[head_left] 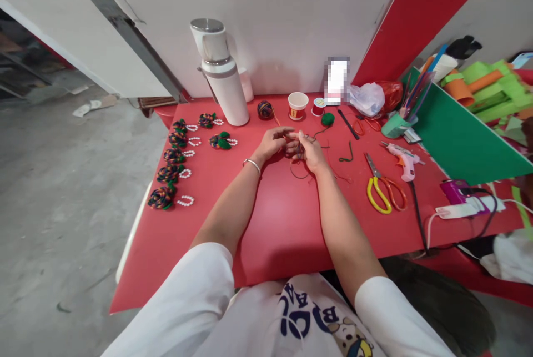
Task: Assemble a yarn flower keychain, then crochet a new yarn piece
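Some yarn point(298, 177), indistinct between the fingers point(306, 141)

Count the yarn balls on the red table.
2: multicoloured ball left of the cup; green ball right of that cup, near the thread spool. Left hand or right hand may hide another.
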Action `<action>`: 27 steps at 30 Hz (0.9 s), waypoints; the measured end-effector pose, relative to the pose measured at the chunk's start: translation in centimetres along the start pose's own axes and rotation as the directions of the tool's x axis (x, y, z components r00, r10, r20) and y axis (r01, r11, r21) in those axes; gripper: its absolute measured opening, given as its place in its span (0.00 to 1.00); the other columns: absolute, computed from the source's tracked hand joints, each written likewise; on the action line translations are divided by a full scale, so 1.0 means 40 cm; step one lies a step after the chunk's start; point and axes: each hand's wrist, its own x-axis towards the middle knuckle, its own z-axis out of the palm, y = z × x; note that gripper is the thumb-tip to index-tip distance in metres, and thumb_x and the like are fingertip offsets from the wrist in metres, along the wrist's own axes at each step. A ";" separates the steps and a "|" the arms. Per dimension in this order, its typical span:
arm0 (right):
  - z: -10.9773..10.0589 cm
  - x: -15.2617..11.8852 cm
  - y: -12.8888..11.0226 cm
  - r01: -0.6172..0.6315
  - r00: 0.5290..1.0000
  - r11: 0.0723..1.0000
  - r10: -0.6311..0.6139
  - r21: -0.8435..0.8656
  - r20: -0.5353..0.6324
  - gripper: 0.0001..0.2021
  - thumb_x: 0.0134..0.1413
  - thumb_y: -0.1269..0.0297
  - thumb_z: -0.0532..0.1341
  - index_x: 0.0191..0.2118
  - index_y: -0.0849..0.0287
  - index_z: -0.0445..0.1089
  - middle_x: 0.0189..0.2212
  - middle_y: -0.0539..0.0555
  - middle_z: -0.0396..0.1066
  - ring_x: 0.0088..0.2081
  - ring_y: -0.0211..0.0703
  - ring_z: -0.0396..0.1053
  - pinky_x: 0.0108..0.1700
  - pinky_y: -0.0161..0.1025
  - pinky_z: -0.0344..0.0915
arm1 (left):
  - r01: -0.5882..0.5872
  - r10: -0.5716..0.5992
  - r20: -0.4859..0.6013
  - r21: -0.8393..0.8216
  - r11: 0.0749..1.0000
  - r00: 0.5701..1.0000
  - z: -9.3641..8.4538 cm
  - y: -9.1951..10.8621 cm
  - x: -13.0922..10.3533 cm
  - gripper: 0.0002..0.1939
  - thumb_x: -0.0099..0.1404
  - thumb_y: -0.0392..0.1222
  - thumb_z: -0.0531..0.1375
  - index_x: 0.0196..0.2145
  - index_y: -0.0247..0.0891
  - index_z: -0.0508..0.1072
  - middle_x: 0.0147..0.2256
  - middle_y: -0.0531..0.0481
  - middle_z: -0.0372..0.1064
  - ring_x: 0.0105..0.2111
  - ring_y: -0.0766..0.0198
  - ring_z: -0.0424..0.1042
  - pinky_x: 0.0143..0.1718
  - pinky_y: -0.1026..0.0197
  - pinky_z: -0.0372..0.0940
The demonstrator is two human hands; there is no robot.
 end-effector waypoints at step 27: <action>-0.017 -0.030 -0.017 0.123 0.991 0.979 -0.128 -0.161 -0.023 0.23 0.36 0.43 0.78 0.27 0.59 0.77 0.26 0.51 0.79 0.27 0.37 0.74 0.24 0.31 0.68 | -0.219 0.379 -0.217 0.527 0.821 0.900 0.070 -0.078 -0.176 0.08 0.61 0.41 0.65 0.37 0.38 0.82 0.27 0.53 0.74 0.28 0.66 0.68 0.35 0.63 0.63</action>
